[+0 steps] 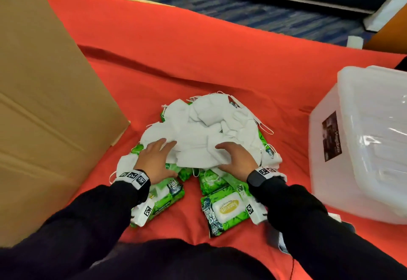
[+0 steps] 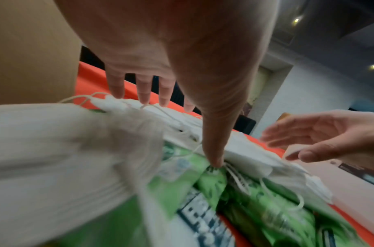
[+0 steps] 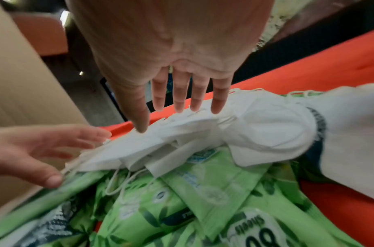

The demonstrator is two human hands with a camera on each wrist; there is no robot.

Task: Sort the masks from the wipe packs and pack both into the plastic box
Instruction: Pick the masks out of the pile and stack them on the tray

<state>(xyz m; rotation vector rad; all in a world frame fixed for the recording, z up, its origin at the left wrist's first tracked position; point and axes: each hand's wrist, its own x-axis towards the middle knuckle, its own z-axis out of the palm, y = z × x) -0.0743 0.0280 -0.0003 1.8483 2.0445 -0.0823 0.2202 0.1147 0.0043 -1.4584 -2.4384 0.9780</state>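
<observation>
A heap of white masks (image 1: 204, 125) lies on top of several green wipe packs (image 1: 226, 209) in the middle of the red cloth. My left hand (image 1: 163, 158) rests on the heap's near left side with fingers straight and spread. In the left wrist view, the left hand (image 2: 194, 107) has its thumb tip at the seam between the masks (image 2: 55, 142) and a wipe pack (image 2: 266, 213). My right hand (image 1: 229, 157) lies on the near right side. In the right wrist view, the right hand (image 3: 160, 100) touches the masks (image 3: 266, 130) with straight fingertips. The clear plastic box (image 1: 363, 158) stands at the right.
A large cardboard box (image 1: 44, 103) fills the left side, close to the heap. The red cloth (image 1: 198, 48) stretches bare beyond the heap to the far edge. More wipe packs (image 1: 163, 200) lie under my left wrist. Carpeted floor lies past the cloth.
</observation>
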